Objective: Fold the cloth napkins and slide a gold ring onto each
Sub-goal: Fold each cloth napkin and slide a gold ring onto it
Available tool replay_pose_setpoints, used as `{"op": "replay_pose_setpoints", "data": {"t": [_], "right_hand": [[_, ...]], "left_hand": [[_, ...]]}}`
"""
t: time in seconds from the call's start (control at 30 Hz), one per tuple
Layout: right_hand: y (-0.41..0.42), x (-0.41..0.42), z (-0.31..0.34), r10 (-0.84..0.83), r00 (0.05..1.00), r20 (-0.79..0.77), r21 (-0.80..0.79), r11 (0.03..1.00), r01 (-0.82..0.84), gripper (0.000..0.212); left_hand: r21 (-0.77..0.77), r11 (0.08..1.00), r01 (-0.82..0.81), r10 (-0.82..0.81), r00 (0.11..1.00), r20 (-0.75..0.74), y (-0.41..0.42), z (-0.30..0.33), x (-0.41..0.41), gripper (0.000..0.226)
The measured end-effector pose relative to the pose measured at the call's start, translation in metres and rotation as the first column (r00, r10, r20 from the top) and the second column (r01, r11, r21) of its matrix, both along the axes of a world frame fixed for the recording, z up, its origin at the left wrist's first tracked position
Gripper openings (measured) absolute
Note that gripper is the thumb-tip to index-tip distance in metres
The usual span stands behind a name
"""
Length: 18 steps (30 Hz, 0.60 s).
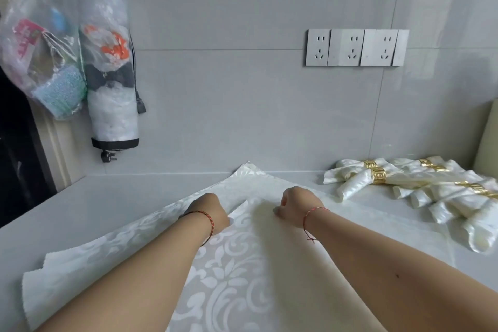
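A cream damask napkin [242,256] lies spread on the grey counter [89,202], its far corner pointing at the wall. My left hand [208,211] grips a folded-over edge of this napkin near the middle. My right hand [297,205] pinches the same fold a little to the right, fingers curled down into the cloth. At the right lies a pile of folded napkins [420,191], several wearing gold rings [378,174]. No loose ring is in view.
A tiled wall with a row of power sockets [355,47] rises behind the counter. Two clear plastic bags [67,43] hang at the upper left, beside a dark doorway. A cream panel [487,143] stands at the far right edge.
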State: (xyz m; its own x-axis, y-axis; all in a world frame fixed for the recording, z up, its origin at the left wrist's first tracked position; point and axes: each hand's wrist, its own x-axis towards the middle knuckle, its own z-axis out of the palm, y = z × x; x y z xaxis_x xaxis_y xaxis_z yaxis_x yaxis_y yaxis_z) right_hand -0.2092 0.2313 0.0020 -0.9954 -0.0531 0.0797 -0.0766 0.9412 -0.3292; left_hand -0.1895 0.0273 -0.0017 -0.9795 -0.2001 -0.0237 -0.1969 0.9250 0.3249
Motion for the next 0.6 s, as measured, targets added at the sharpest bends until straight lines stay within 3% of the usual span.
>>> {"op": "replay_pose_setpoints", "data": {"t": [0.13,0.27,0.37,0.6], "right_hand": [[0.000,-0.005,-0.004,-0.004,1.000,-0.007,0.022,1.000,0.004,0.027],[-0.002,-0.006,-0.009,0.013,1.000,0.016,0.012,1.000,-0.013,0.034],[-0.001,-0.005,-0.017,0.030,0.999,-0.031,-0.048,0.998,-0.032,0.030],[0.011,-0.006,-0.020,0.128,0.989,-0.076,-0.327,0.934,-0.146,0.016]], "left_hand": [[-0.003,1.000,0.020,-0.020,0.999,0.031,0.007,0.002,-0.007,0.037],[0.088,0.994,0.066,-0.069,0.997,0.036,0.017,-0.003,-0.013,0.043],[0.168,0.982,0.086,-0.080,0.996,-0.041,0.020,-0.013,-0.010,0.029],[0.462,0.869,0.176,-0.093,0.976,-0.197,0.013,-0.021,-0.008,0.028]]}}
